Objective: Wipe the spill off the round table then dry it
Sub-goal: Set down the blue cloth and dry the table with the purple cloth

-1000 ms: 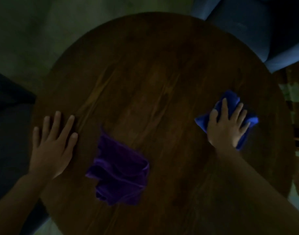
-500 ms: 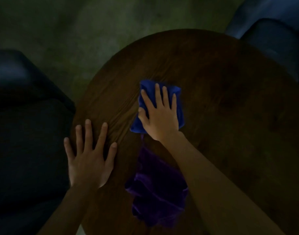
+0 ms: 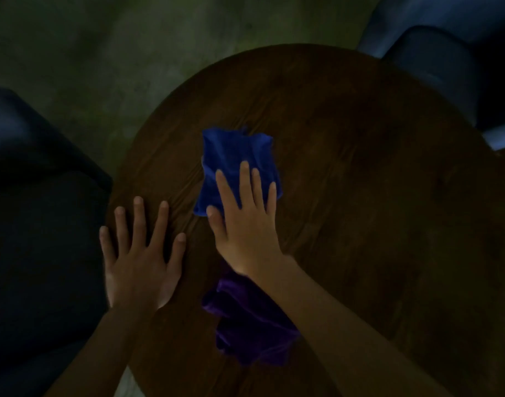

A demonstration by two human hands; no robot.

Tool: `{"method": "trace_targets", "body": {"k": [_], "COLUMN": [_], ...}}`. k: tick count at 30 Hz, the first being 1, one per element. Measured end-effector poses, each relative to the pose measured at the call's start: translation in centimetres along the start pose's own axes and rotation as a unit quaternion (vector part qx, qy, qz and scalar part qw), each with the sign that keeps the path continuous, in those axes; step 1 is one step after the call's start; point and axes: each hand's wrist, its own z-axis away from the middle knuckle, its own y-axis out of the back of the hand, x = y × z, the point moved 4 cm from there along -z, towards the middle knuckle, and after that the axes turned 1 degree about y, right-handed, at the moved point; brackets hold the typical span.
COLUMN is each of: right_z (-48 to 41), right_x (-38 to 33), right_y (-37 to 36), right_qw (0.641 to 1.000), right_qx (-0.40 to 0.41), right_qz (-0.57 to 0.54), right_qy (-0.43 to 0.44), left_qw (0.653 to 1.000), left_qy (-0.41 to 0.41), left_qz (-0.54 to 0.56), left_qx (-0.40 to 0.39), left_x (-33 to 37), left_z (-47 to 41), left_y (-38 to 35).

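The round dark wooden table (image 3: pixel 374 196) fills the middle and right of the dim view. A blue cloth (image 3: pixel 234 156) lies bunched on its left half. My right hand (image 3: pixel 245 224) presses flat on the cloth's near part, fingers spread. My left hand (image 3: pixel 139 259) rests flat on the bare table near its left edge, fingers apart, holding nothing. A crumpled purple cloth (image 3: pixel 245 333) lies near the front edge, partly under my right forearm. No spill can be made out in this dark light.
A dark armchair (image 3: pixel 36 224) stands close against the table's left side. A blue-grey chair (image 3: pixel 446 53) stands at the back right. Grey-green floor (image 3: pixel 131 53) shows beyond the table's far left edge.
My right hand swept the blue cloth from the table's right side to its left half, then drew back a little over it. The left hand stayed planted. The view shifted left.
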Motion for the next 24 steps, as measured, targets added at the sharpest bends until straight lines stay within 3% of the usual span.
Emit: {"method": "trace_targets", "body": {"k": [3, 6, 10, 18, 21, 24], "right_z": [7.1, 12.6, 14.9, 16.5, 18.2, 19.6], "right_x": [-0.4, -0.1, 1.3, 4.9, 9.6, 18.6], "right_y": [0.1, -1.3, -3.4, -3.8, -2.4, 0.7], "right_qw": [0.999, 0.997, 0.988, 0.988, 0.988, 0.996], "right_qx": [-0.002, -0.056, -0.132, -0.092, -0.078, -0.04], "right_qz": [-0.022, 0.033, 0.02, 0.02, 0.032, 0.042], "right_qy": [0.027, 0.042, 0.071, 0.12, 0.13, 0.063], "left_qw": [1.0, 1.0, 1.0, 0.999, 0.998, 0.996], "left_qy": [0.0, -0.004, -0.028, -0.034, -0.06, -0.082], "left_qz": [-0.002, 0.008, 0.003, 0.006, -0.005, -0.01], "left_qx": [-0.003, 0.006, 0.004, -0.024, -0.03, -0.036], "left_x": [0.1, 0.2, 1.0, 4.1, 7.0, 11.4], "left_z": [0.2, 0.5, 2.4, 9.8, 10.9, 11.5], "left_y": [0.0, 0.3, -0.1, -2.0, -2.2, -2.9]}}
